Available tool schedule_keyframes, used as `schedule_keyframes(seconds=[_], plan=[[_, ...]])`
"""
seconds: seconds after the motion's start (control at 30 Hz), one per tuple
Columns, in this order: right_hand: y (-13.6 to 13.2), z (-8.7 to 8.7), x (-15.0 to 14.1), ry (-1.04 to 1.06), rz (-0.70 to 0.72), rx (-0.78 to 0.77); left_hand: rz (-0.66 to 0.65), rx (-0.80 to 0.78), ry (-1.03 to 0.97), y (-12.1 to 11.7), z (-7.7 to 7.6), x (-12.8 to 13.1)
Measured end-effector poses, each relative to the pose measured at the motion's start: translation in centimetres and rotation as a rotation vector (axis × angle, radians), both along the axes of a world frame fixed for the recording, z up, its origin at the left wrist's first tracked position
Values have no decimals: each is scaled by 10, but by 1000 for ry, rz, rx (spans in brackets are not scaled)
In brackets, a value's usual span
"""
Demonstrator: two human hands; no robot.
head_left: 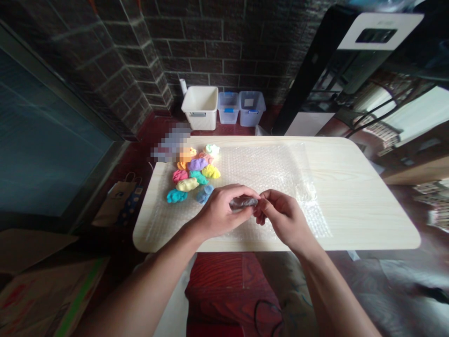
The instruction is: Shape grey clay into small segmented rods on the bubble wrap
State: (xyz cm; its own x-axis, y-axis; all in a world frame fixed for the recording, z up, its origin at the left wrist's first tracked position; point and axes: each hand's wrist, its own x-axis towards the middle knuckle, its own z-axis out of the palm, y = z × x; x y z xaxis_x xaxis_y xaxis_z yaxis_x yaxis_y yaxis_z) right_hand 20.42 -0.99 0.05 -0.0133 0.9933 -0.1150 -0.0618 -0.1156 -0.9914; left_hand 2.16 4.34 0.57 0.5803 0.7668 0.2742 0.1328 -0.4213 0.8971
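Note:
A dark grey lump of modelling clay (242, 202) lies in the curl of my left hand (224, 206), between thumb and fingers. My right hand (278, 213) pinches at the right end of that lump, its fingertips meeting those of the left hand. Both hands are above a sheet of bubble wrap (252, 168). Left of them, several soft coloured clay lumps sit in a cluster: blue (205, 194) nearest my left hand, teal (177, 196), pale yellow (187, 184), purple (197, 164) and bright yellow (211, 172) among them.
The bubble wrap lies on a pale wooden table (368, 201) with rounded corners. Beyond it, a white bin (199, 107) and two clear plastic boxes (251, 110) stand by the brick wall. A paper bag (114, 201) and a cardboard box (45, 295) are at left.

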Motion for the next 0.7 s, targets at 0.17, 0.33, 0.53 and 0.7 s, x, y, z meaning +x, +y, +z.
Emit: schedule_keyframes(seconds=[0.17, 0.33, 0.53, 0.7], plan=[[-1, 0, 0, -24, 39, 5, 29, 41, 24, 0, -3, 0], [-1, 4, 0, 20, 55, -19, 83, 165, 55, 1, -6, 0], [-1, 7, -3, 37, 54, -32, 100, 278, 118, 1, -10, 1], [-3, 13, -3, 243, -34, -29, 89, 254, 235, 1, -12, 1]])
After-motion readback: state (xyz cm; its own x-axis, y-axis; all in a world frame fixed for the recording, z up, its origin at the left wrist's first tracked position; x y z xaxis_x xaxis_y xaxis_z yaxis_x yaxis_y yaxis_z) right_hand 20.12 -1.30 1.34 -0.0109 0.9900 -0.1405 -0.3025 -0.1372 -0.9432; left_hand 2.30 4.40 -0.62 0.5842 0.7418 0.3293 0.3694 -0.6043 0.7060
